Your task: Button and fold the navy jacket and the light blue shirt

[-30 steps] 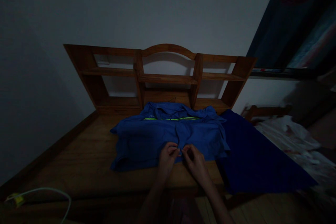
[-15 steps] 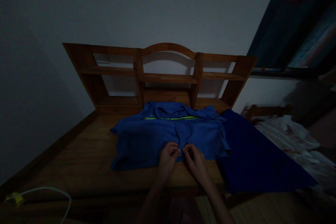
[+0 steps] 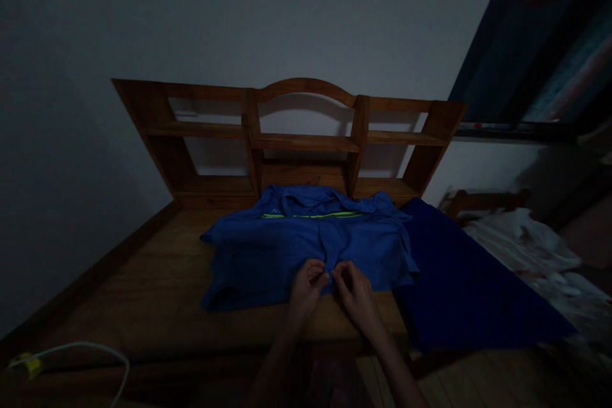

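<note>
A blue shirt [image 3: 272, 255] is spread on the wooden desk, with thin yellow-green lines and pale lettering across its upper part. Near its front edge, my left hand [image 3: 306, 284] pinches the cloth beside the strip running down its middle. Just to the right, my right hand [image 3: 352, 287] pinches the same strip between thumb and fingertips. The two sets of fingertips nearly meet. Whatever small part lies between them is too dark and small to make out.
Behind the shirt stands a wooden shelf unit [image 3: 306, 142] against the wall. A darker blue cloth [image 3: 468, 287] hangs over the desk's [image 3: 143, 274] right end. A white cable [image 3: 90, 344] lies front left. White cloth [image 3: 526, 242] is heaped at the right by a wooden chair back [image 3: 488, 199].
Both hands stay almost in place, still pinching the shirt. The middle strip of cloth between them has shifted slightly.
</note>
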`<state>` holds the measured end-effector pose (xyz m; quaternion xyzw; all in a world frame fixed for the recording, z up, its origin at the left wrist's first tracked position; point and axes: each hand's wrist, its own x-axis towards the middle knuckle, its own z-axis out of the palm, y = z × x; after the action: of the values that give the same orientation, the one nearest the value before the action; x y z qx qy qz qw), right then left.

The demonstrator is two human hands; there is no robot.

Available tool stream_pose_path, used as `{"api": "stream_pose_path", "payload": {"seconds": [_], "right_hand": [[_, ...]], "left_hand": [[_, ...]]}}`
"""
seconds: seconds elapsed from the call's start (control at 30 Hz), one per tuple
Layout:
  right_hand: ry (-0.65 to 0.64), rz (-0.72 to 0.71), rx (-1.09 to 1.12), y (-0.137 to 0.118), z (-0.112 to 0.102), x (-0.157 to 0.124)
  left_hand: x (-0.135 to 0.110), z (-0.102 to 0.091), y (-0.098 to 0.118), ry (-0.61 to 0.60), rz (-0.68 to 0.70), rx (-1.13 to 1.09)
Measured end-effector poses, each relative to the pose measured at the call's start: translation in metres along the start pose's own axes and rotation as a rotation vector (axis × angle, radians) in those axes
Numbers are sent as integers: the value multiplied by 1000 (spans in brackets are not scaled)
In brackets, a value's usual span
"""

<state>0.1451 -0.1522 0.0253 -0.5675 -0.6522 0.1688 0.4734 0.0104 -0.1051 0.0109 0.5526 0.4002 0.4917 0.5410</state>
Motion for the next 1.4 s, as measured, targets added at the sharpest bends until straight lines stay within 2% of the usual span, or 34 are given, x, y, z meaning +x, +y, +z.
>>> {"api": "stream_pose_path", "payload": {"seconds": [0.2,0.37,0.5,1.23,1.4], "right_hand": [[-1,4,19,-2,-2,0],[-14,11,41,-3,-3,0],[-13,5,43,-3,-4,0],[-21,11,25,0,-3,1],[-30,11,35,-1,-4,1]], "left_hand": [[2,-1,0,-33,-30,-33],[3,1,-5,19,-30,11],[4,1,-7,5,-45,14],[4,-1,-8,-79,10,65],[5,-1,-11,-52,8,87]]}}
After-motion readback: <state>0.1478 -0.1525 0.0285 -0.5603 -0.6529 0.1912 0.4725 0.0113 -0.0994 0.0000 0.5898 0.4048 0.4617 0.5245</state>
